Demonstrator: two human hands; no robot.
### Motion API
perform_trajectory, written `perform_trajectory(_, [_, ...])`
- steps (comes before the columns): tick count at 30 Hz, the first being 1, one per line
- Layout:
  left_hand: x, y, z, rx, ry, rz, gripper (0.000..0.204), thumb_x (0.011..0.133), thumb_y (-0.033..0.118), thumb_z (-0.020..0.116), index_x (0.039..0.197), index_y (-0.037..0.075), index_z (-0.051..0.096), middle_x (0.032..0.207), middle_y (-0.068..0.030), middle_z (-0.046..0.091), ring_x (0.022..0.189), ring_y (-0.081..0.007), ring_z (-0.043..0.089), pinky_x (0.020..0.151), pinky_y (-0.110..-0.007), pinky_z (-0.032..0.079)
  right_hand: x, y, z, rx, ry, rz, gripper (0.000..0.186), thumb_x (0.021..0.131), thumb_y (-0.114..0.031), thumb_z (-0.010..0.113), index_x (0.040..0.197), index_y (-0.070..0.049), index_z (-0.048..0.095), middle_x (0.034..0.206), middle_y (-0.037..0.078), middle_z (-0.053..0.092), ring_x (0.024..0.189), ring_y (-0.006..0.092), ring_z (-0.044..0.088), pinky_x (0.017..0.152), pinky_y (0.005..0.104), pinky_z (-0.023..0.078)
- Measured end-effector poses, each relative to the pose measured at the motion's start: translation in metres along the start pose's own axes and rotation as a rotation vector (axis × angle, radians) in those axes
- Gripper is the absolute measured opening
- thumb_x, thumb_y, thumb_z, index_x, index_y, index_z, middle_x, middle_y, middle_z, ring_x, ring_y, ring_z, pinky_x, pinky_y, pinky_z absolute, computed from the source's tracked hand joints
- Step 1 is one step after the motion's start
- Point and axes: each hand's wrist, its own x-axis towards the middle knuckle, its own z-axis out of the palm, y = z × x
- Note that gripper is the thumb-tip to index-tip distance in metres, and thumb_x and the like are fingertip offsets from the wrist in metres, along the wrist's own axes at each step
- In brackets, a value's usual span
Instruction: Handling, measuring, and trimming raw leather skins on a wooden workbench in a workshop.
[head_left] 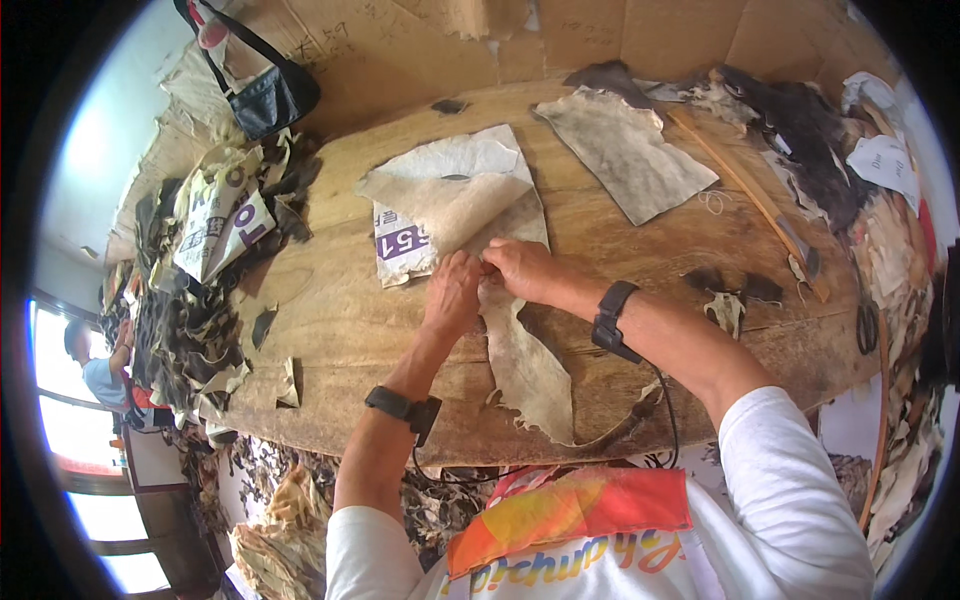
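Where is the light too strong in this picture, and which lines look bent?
Head view: the bright white glass window at far left looks overexposed; same head view: the brown wooden table bows along its near edge, likely fisheye distortion; same head view: the bare left hand and bare right hand look fairly sharp.

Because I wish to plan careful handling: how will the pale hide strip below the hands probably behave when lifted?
The pale hide strip is probably floppy, since its outline curves loosely. It seems light, because it looks thin. Its ragged lower edge might snag.
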Motion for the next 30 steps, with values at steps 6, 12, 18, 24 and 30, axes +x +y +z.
perform_trajectory(6, [-0.001, 0.000, -0.007, -0.064, 0.037, -0.009, 0.014, 0.071, -0.002, 0.054, 0.081, 0.006, 0.059, 0.081, -0.0112, 0.053, 0.083, -0.0309, 0.052, 0.072, -0.039, 0.042, -0.001, 0.001, 0.000, -0.055, 0.002, -0.035, 0.010, 0.076, -0.016, 0.059, 0.072, -0.007, 0.054, 0.075, 0.009, 0.056, 0.071, 0.0306, 0.059, 0.060, 0.0405, 0.048])
perform_trajectory(12, [-0.004, -0.019, -0.002, -0.386, -0.005, -0.189, 0.015, 0.071, 0.002, 0.061, 0.083, 0.008, 0.067, 0.082, -0.0118, 0.060, 0.078, -0.0287, 0.058, 0.069, -0.035, 0.045, 0.002, 0.000, 0.003, -0.062, -0.013, -0.042, 0.009, 0.076, -0.016, 0.058, 0.074, -0.007, 0.056, 0.076, 0.009, 0.056, 0.072, 0.0301, 0.060, 0.060, 0.0407, 0.048])
perform_trajectory(18, [0.005, -0.010, 0.002, -0.342, -0.081, -0.295, 0.015, 0.070, 0.012, 0.061, 0.083, 0.009, 0.069, 0.073, -0.0134, 0.060, 0.072, -0.0288, 0.059, 0.066, -0.035, 0.046, 0.001, 0.013, 0.012, -0.116, -0.023, 0.026, 0.011, 0.076, -0.019, 0.057, 0.074, -0.008, 0.060, 0.077, 0.010, 0.057, 0.072, 0.0309, 0.060, 0.061, 0.0417, 0.048])
perform_trajectory(24, [0.002, -0.010, 0.003, -0.371, 0.039, -0.214, 0.012, 0.066, 0.003, 0.064, 0.078, 0.002, 0.066, 0.070, -0.0134, 0.061, 0.064, -0.0244, 0.061, 0.061, -0.032, 0.048, -0.001, 0.002, -0.014, 0.024, 0.048, 0.064, 0.011, 0.074, -0.017, 0.059, 0.075, -0.006, 0.061, 0.081, 0.012, 0.061, 0.074, 0.0304, 0.061, 0.063, 0.0399, 0.048])
perform_trajectory(30, [-0.003, -0.009, -0.001, -0.331, 0.045, -0.239, 0.009, 0.066, 0.000, 0.064, 0.075, 0.000, 0.064, 0.070, -0.0126, 0.060, 0.065, -0.0226, 0.061, 0.061, -0.031, 0.047, -0.037, 0.048, -0.160, 0.211, -0.094, 0.282, 0.018, 0.071, -0.017, 0.065, 0.084, -0.004, 0.066, 0.079, 0.010, 0.066, 0.074, 0.0189, 0.063, 0.068, 0.0309, 0.048])
